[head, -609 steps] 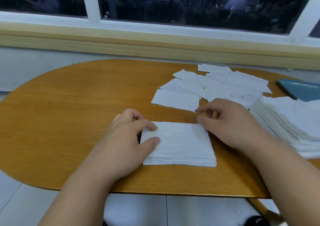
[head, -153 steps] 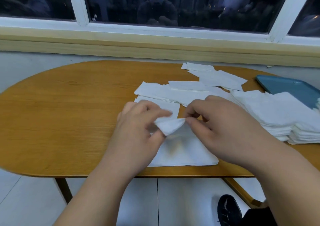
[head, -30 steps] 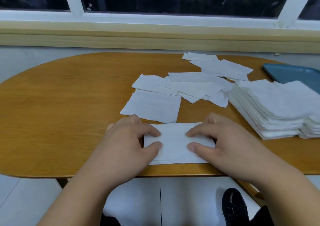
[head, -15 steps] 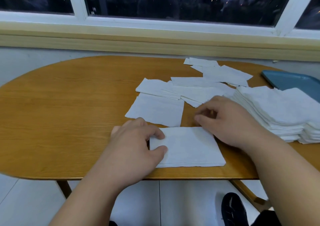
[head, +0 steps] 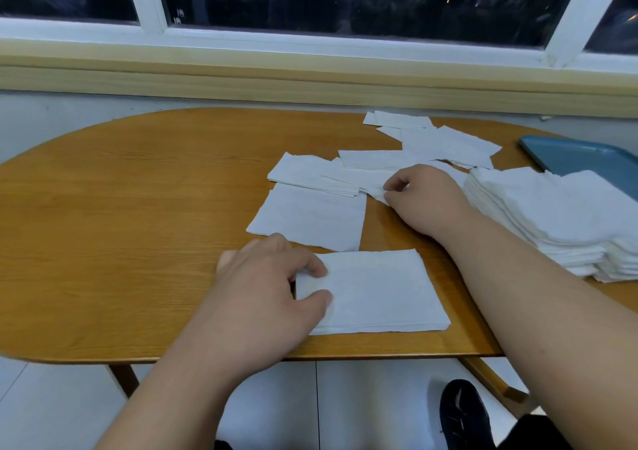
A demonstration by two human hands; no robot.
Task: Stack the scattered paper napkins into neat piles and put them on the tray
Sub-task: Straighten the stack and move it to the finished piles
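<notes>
My left hand is at 6 o'clock on the desk. Its fingers are loose. They rest on the 9 o'clock edge of the small pile and grab nothing. My right hand is out toward 12 o'clock. Its fingers pinch the corner of one loose napkin. More napkins lie spread out past it. The big pile sits at 3 o'clock. The blue tray is behind it, at 2 o'clock.
</notes>
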